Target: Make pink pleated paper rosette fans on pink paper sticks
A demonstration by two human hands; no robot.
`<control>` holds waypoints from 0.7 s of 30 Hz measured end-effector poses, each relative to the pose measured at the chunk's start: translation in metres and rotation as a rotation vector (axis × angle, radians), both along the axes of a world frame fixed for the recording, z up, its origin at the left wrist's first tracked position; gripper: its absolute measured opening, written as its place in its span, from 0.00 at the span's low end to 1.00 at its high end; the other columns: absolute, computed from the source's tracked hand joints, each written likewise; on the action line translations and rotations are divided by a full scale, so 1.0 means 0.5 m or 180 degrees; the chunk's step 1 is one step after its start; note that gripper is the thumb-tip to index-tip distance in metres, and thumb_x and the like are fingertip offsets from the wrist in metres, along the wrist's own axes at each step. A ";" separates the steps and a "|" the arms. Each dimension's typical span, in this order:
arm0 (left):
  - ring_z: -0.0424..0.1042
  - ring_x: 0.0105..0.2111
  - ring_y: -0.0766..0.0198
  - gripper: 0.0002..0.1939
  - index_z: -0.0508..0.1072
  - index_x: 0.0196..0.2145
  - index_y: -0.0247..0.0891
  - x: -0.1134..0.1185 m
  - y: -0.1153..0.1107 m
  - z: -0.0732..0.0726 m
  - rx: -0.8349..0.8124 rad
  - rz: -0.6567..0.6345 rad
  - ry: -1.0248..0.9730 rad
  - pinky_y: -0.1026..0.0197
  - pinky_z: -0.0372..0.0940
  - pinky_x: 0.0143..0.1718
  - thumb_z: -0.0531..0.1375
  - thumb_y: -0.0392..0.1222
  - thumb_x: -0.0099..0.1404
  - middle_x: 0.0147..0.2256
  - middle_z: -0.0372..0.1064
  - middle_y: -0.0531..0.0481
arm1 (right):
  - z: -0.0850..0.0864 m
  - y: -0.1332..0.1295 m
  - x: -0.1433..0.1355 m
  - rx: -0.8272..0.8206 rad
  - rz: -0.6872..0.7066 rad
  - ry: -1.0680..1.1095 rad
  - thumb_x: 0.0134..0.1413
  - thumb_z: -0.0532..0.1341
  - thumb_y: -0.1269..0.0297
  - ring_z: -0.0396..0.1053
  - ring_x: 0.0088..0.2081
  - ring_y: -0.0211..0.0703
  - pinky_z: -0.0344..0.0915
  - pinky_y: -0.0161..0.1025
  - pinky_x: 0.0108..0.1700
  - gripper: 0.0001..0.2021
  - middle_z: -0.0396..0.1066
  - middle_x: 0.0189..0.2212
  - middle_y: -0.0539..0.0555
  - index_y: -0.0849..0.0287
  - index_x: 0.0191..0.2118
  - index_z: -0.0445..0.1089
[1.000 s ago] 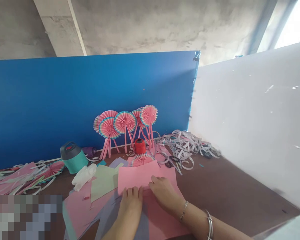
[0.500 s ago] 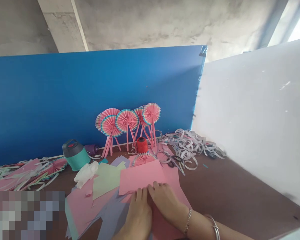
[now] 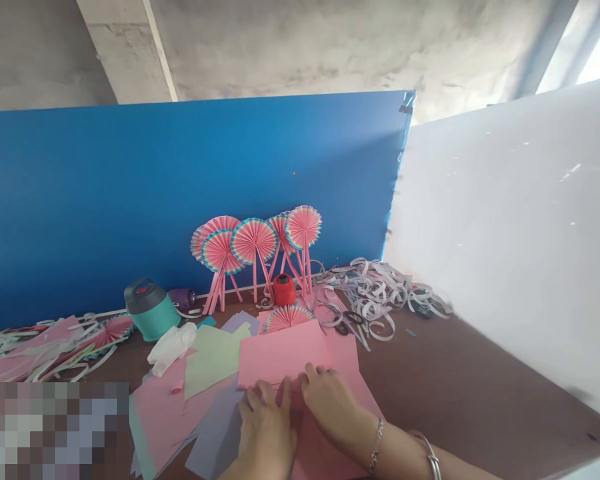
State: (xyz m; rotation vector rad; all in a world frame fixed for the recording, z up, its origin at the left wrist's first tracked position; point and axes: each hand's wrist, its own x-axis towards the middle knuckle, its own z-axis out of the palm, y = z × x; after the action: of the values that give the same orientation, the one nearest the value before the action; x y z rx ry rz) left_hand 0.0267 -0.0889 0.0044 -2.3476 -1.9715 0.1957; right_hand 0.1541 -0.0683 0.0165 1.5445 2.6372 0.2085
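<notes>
A pink paper sheet (image 3: 280, 350) lies near the middle of the table, its near edge under my fingers. My left hand (image 3: 267, 423) rests at that edge, fingers spread, touching the paper. Beside it, my right hand (image 3: 333, 407) has its bent fingertips on the same edge; whether it pinches the paper is hidden. Another pink sheet (image 3: 353, 373) extends beneath and to the right. A green sheet (image 3: 213, 360) and a lilac sheet (image 3: 220, 427) are left of my hands. Just beyond the pink sheet sits a pleated paper fan (image 3: 287, 319).
Round pink fans (image 3: 254, 241) on sticks lean against the blue panel (image 3: 130, 193). A red container (image 3: 284, 291), a teal-and-grey container (image 3: 155, 317) and white plastic (image 3: 173, 347) stand or lie nearby. Paper strips (image 3: 375, 293) are heaped at right, scissors (image 3: 350, 322) beside them.
My left hand has shifted slightly left and its fingers have spread. My right hand has moved a little to the right. The lilac sheet has slid a little left.
</notes>
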 end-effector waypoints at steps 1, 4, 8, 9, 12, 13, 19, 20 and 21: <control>0.69 0.43 0.35 0.27 0.62 0.59 0.44 0.000 0.001 0.009 -0.0078 0.0038 0.0013 0.42 0.61 0.38 0.55 0.43 0.62 0.47 0.67 0.28 | 0.002 0.000 0.001 -0.0037 -0.0025 0.0029 0.50 0.56 0.80 0.71 0.33 0.50 0.62 0.39 0.28 0.11 0.70 0.34 0.64 0.66 0.40 0.70; 0.70 0.41 0.37 0.26 0.64 0.57 0.29 -0.001 0.006 0.031 -0.0209 0.0164 0.0093 0.45 0.61 0.39 0.55 0.43 0.63 0.43 0.68 0.25 | 0.004 0.002 0.002 -0.0163 -0.0115 0.0132 0.49 0.57 0.81 0.71 0.34 0.50 0.62 0.39 0.29 0.11 0.70 0.34 0.65 0.67 0.39 0.70; 0.71 0.38 0.40 0.18 0.74 0.42 0.19 -0.014 0.010 0.042 -0.0148 0.0133 0.0089 0.47 0.61 0.38 0.52 0.38 0.64 0.36 0.69 0.26 | 0.008 0.008 0.005 -0.0365 -0.0157 0.0215 0.45 0.60 0.79 0.70 0.34 0.50 0.61 0.40 0.29 0.09 0.70 0.35 0.65 0.66 0.36 0.70; 0.71 0.37 0.41 0.16 0.76 0.39 0.21 -0.020 0.010 0.044 -0.0151 0.0091 0.0125 0.49 0.61 0.36 0.52 0.35 0.63 0.35 0.69 0.28 | 0.010 0.009 0.006 -0.0388 -0.0140 0.0217 0.44 0.61 0.78 0.70 0.34 0.51 0.61 0.40 0.30 0.09 0.69 0.35 0.65 0.66 0.36 0.70; 0.71 0.35 0.45 0.13 0.78 0.31 0.28 -0.040 0.012 0.054 -0.0090 -0.0064 0.0297 0.54 0.63 0.32 0.53 0.28 0.60 0.32 0.70 0.34 | 0.014 0.015 0.010 -0.0419 -0.0080 0.0163 0.44 0.61 0.78 0.70 0.36 0.52 0.60 0.41 0.30 0.10 0.69 0.35 0.64 0.66 0.36 0.71; 0.71 0.35 0.47 0.13 0.78 0.30 0.30 -0.045 0.014 0.057 0.0010 -0.0107 0.0339 0.55 0.63 0.31 0.53 0.27 0.59 0.32 0.70 0.36 | 0.014 0.016 0.011 -0.0415 -0.0063 0.0161 0.44 0.60 0.78 0.69 0.37 0.52 0.60 0.41 0.30 0.10 0.69 0.35 0.64 0.66 0.36 0.71; 0.67 0.45 0.52 0.22 0.71 0.50 0.34 -0.030 0.030 0.010 0.1023 -0.0907 0.0005 0.54 0.64 0.42 0.53 0.26 0.58 0.44 0.68 0.39 | 0.005 0.021 0.012 -0.0247 0.0041 0.0291 0.49 0.57 0.80 0.70 0.35 0.50 0.59 0.40 0.30 0.08 0.70 0.34 0.64 0.66 0.36 0.71; 0.67 0.44 0.53 0.22 0.70 0.50 0.34 -0.022 0.030 -0.007 0.1014 -0.1094 -0.0125 0.54 0.63 0.42 0.53 0.27 0.59 0.44 0.68 0.40 | 0.005 0.021 0.011 -0.0239 0.0047 0.0302 0.50 0.56 0.80 0.70 0.35 0.50 0.60 0.40 0.31 0.08 0.70 0.34 0.64 0.66 0.36 0.71; 0.67 0.41 0.55 0.20 0.71 0.49 0.34 -0.014 0.028 -0.022 0.0932 -0.1193 -0.0236 0.55 0.63 0.40 0.53 0.28 0.59 0.41 0.69 0.41 | 0.005 0.020 0.011 -0.0240 0.0046 0.0307 0.51 0.56 0.80 0.70 0.36 0.49 0.60 0.40 0.31 0.08 0.70 0.34 0.64 0.66 0.36 0.71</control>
State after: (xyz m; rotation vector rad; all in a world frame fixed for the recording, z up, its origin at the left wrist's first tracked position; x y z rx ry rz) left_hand 0.0196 -0.0749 -0.0064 -2.4892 -1.4264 -0.1906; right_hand 0.1595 -0.0585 0.0189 1.5501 2.6952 0.0355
